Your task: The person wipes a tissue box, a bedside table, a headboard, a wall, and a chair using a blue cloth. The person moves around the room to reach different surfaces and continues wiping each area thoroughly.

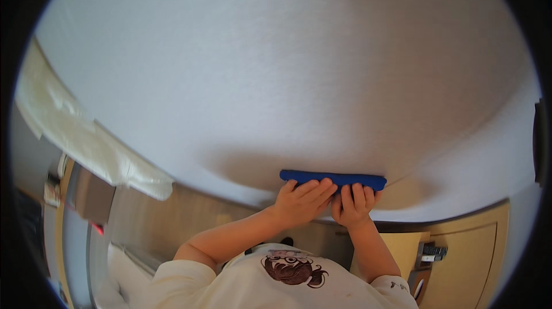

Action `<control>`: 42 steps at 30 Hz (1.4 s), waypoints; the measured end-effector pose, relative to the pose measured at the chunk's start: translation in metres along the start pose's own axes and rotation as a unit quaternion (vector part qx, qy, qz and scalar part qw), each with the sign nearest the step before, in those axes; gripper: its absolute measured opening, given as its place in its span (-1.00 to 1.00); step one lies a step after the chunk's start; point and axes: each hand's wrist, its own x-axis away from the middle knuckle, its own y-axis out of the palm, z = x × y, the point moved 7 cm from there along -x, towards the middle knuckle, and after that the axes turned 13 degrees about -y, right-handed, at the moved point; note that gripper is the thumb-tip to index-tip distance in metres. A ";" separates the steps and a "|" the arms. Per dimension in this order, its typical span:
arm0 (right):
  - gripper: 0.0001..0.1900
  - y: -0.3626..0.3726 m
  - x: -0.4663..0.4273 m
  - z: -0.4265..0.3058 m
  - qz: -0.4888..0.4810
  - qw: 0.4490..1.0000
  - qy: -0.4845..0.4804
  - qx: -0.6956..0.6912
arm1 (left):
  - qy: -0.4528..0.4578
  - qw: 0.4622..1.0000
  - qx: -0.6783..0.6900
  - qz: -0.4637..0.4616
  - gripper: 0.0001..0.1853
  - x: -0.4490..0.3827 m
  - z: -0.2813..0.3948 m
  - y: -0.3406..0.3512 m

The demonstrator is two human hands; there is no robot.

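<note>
A long, narrow blue tool (333, 176), perhaps a wallpaper smoother, lies flat against a broad pale wall covering (267, 72). My left hand (304, 199) grips the left half of the tool, fingers curled over its lower edge. Beside it, nearly touching, my right hand (354, 203) holds the right half. Both thumbs and the palms are mostly hidden. Soft shadows of my arms and the tool fall on the pale surface, and a faint seam runs up and right from the tool's right end.
Creased translucent plastic sheeting (129, 175) hangs along the surface's left edge. A brown box-like object (94, 194) stands at the far left. At lower right are a light wooden door (465, 261) and a small holder with dark remote-like items (433, 251). Wood-look floor (181, 218) shows below.
</note>
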 end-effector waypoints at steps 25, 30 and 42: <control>-0.63 0.093 -0.181 -0.129 -0.073 0.993 -0.088 -0.021 | -0.073 0.990 -0.052 0.113 -0.35 0.002 -0.200 -0.101; -0.58 0.113 -0.212 -0.195 -0.064 0.983 -0.174 0.004 | -0.105 0.990 -0.027 0.087 -0.36 0.011 -0.235 -0.135; -0.61 0.148 -0.238 -0.233 -0.064 0.996 -0.049 -0.046 | -0.099 0.991 0.020 0.084 -0.42 0.009 -0.286 -0.173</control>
